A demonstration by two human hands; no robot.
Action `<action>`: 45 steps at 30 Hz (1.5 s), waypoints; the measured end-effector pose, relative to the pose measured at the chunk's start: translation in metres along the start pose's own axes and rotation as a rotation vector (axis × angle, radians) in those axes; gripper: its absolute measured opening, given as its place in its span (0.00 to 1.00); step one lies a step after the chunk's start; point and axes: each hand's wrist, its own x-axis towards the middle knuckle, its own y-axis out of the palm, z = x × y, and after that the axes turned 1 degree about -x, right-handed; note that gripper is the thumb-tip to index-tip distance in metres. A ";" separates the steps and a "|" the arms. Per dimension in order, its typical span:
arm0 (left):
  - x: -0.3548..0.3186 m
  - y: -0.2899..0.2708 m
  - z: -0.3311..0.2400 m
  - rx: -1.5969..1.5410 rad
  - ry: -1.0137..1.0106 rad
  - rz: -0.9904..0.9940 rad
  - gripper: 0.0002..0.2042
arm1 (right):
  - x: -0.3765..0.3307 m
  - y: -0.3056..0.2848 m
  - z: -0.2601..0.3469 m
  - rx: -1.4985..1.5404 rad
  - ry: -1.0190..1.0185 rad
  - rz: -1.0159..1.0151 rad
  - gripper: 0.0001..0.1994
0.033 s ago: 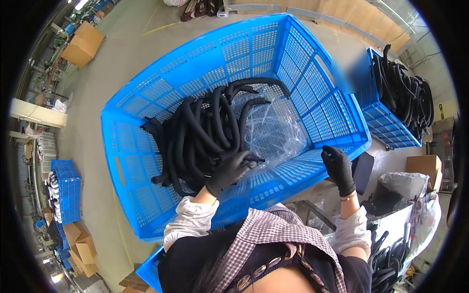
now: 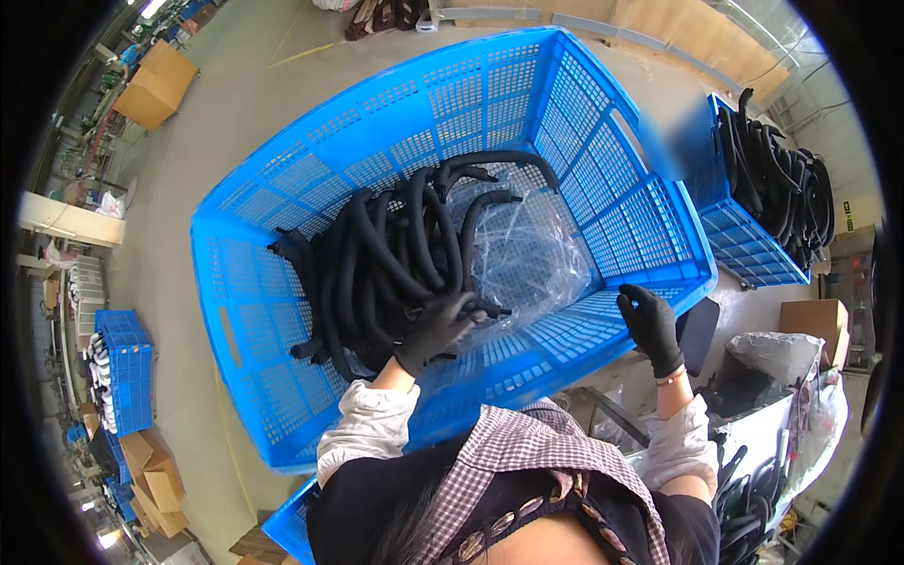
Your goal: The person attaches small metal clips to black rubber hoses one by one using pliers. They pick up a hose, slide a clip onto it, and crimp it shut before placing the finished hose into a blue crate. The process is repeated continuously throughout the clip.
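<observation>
Both hands wear black gloves. My left hand (image 2: 435,331) reaches into a big blue perforated plastic basket (image 2: 325,143), over the near side of a pile of black foam-like tubes (image 2: 363,254). Its fingers are bent but apart, close to a dark tube end (image 2: 492,309); I make out nothing gripped in it. My right hand (image 2: 650,328) is at the basket's near right rim, fingers curled closed, with no object showing in them. Crumpled clear plastic film (image 2: 532,254) covers the basket floor right of the tubes.
Another blue basket (image 2: 753,235) full of black tubes stands beyond the right side. A white-sided container (image 2: 767,433) with dark tubes and a cardboard box (image 2: 815,325) are at the near right. Cartons (image 2: 155,85) and a blue crate (image 2: 127,377) stand on the left.
My left hand shifts very slightly and its fingers look a little straighter. My right hand and the tubes stay about where they were.
</observation>
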 end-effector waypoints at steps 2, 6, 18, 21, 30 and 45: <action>0.025 0.007 0.085 -0.155 0.014 -0.063 0.18 | 0.011 0.016 0.000 -0.167 0.039 0.106 0.15; 0.109 0.010 0.166 -0.308 -0.166 -0.116 0.14 | 0.012 0.025 0.013 -0.313 0.218 0.195 0.14; 0.330 0.003 0.295 1.051 -0.395 0.300 0.27 | 0.032 0.026 0.034 -0.366 0.377 0.300 0.08; 0.348 0.001 0.314 1.018 -0.387 0.285 0.22 | 0.042 0.024 0.040 -0.370 0.375 0.316 0.08; 0.351 0.013 0.326 0.709 -0.672 -0.284 0.16 | 0.041 0.027 0.037 -0.345 0.401 0.319 0.08; 0.341 0.006 0.352 -0.105 -0.747 -0.530 0.32 | 0.033 0.026 0.036 -0.348 0.375 0.288 0.06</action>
